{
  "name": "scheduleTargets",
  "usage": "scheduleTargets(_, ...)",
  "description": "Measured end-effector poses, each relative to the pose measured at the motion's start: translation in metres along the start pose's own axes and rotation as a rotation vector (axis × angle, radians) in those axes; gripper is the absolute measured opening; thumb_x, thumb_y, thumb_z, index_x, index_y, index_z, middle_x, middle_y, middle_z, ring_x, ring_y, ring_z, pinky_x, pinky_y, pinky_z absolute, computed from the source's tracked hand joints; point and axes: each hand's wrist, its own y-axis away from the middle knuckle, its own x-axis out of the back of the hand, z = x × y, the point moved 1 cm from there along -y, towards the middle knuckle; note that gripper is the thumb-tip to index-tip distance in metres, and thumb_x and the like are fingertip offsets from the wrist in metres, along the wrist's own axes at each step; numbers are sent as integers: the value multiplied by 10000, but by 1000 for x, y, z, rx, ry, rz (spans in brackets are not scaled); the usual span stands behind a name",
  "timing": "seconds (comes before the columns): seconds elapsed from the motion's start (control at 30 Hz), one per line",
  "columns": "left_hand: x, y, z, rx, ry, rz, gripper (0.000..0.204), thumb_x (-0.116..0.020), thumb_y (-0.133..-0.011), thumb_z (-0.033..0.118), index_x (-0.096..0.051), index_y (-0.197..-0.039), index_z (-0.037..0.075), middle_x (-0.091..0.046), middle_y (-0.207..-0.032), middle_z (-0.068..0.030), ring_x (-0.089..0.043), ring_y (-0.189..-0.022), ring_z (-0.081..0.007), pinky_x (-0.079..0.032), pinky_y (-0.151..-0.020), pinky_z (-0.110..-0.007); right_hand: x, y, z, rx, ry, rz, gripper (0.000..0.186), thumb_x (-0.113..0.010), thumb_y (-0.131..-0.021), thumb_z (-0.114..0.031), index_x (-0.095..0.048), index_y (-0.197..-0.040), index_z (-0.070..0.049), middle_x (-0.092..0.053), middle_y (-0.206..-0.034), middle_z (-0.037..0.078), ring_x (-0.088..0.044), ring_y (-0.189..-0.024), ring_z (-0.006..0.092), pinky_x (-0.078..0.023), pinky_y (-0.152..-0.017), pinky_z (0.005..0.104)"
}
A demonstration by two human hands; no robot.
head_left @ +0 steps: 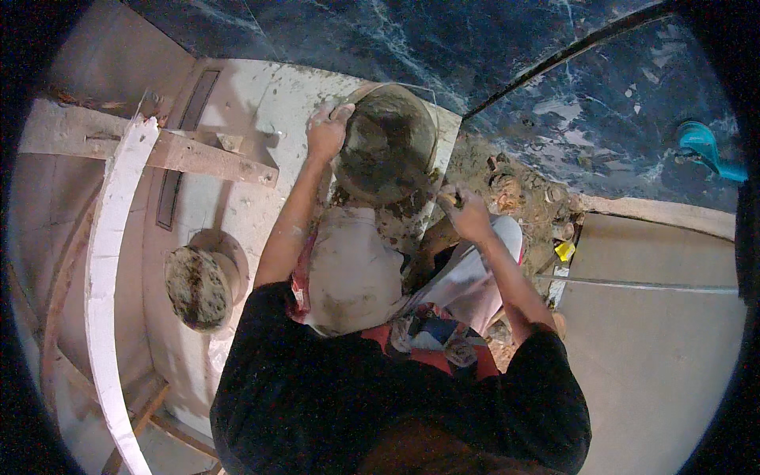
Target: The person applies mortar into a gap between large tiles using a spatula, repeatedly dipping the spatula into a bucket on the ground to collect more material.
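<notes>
A round bucket (434, 134) of wet grey mortar (385, 142) stands in front of me, close to the dark marbled wall. My left hand (328, 131) grips its rim on the left side, fingers bent over the edge. My right hand (467, 215) is closed, just off the bucket's lower right, above my bent knee. A small tan end shows at its fingers, perhaps part of a handle, but the rest of that object is hidden. Between my arms are my knees in pale, dirt-smeared trousers (356, 269).
Left of me sits a second round container (198, 286) with crusted mortar. Beyond it are a white strip (111, 261) and a wooden beam (87, 134). Rubble (507, 186) lies along the wall at right, near a yellow scrap (564, 252). A turquoise object (701, 142) is at far right.
</notes>
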Motion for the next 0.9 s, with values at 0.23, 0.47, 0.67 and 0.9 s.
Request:
scheduleTargets(0.23,0,7,12,-42,75,-3,504,-676,-908,455,-694,-1182,32,-710,-1057,-206,-669,-977,-328,-503,-882,-389,-21,-28,18,-146,196,-238,301,-664,-905,-261,-647,-1115,-45,-664,-959,234,-636,-858,392,-500,-777,474)
scheduleTargets(0.47,0,11,6,-97,4,19,543,-663,-904,505,-690,-1186,42,-701,-1085,-209,-657,-1008,-359,-501,-901,-418,-17,-42,1,-282,9,-526,242,-631,-877,-158,-679,-1097,-69,-682,-977,205,-653,-809,329,-509,-716,457)
scheduleTargets(0.67,-8,2,-12,-216,-20,-52,563,-655,-899,494,-675,-1187,11,-681,-1121,-245,-632,-1070,-413,-481,-950,-455,-41,-22,30,-167,-189,-472,311,-632,-894,-130,-691,-1198,-107,-697,-1007,91,-645,-804,191,-517,-764,337)
scheduleTargets(0.9,-5,2,23,-180,18,-47,539,-561,-950,541,-683,-1181,70,-657,-1217,-187,-601,-1108,-398,-441,-988,-476,-52,-2,40,-359,-672,-373,361,-726,-908,-245,-668,-1220,-72,-671,-1131,40,-605,-979,146,-486,-848,287)
